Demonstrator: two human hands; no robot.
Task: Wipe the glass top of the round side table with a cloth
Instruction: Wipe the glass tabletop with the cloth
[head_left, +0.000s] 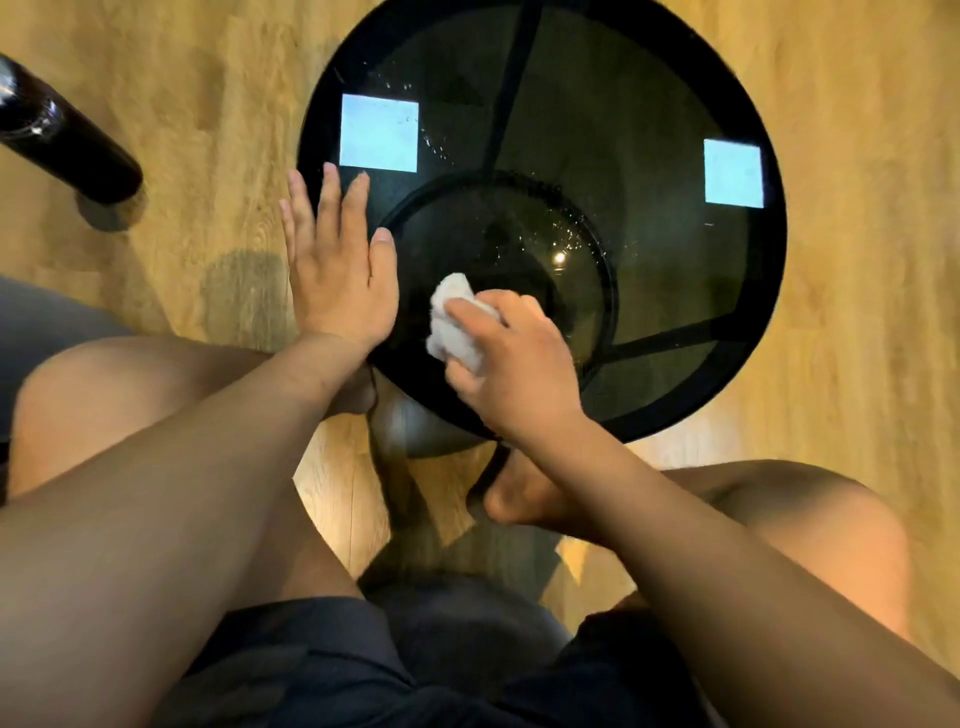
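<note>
Wooden floor (857, 156) all round. Round side table (774, 291), black rim, dark glass top (649, 130) with droplets near centre and two bright square reflections. Left hand (337, 260) spread flat, fingers straight, pressed on near-left rim (likely steadying table against wiping push). Right hand (514, 364) curled round bunched white cloth (457, 327), pressing it to glass at near edge. Droplets well apart from cloth; wiping seems early, most of top not yet covered.

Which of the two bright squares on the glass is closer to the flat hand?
The bigger square, just past the left hand; the other square sits near the opposite rim.
</note>
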